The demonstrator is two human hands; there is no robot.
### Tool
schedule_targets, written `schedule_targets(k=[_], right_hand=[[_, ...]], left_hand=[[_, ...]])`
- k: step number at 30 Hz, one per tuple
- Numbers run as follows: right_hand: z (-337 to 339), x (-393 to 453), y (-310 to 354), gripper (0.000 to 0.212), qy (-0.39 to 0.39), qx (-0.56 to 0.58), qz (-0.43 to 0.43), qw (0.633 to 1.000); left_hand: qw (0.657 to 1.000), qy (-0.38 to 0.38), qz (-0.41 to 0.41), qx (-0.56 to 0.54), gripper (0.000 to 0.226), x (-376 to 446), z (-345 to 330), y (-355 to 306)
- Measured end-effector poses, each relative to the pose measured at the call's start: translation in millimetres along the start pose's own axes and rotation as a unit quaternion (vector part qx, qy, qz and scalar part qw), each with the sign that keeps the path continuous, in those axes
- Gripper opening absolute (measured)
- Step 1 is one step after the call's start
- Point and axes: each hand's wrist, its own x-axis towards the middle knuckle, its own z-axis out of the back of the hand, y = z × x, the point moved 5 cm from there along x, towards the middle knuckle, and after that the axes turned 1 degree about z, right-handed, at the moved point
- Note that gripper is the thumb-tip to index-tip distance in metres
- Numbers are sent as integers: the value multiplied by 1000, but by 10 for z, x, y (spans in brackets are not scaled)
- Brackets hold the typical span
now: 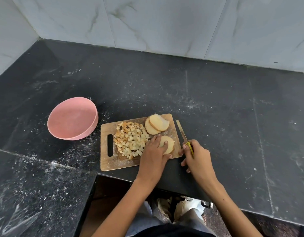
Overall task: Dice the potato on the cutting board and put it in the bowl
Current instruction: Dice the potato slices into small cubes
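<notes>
- Left hand is pressing flat, fingers straight, on a potato slice lying on the cutting board.
- Right hand is gripping a knife, blade pointing away, just right of the slice.

A big black stone counter fills most of the view (it has white dusty marks all over). Behind it stands a wall of pale grey tiles with dark streaks. The wall turns a corner on the left. Soft light falls everywhere.
</notes>
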Motion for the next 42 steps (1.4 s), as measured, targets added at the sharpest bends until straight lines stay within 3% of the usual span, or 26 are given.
schedule_targets(k=[4, 8, 25, 42], right_hand=[[-3, -29, 22, 14, 17, -50, 5, 999], [-62, -109, 36, 22, 40, -120, 7, 992], [-368, -190, 147, 12, 82, -282, -80, 953], [-266, -651, -65, 23, 148, -284, -97, 942]], left_hand=[[999, 22, -29, -10, 48, 10, 2, 37], [999, -3, -24, -28, 43, 13, -28, 34], [998, -49, -36, -6, 30, 7, -78, 27], [997, -73, -21, 11, 29, -11, -72, -18]])
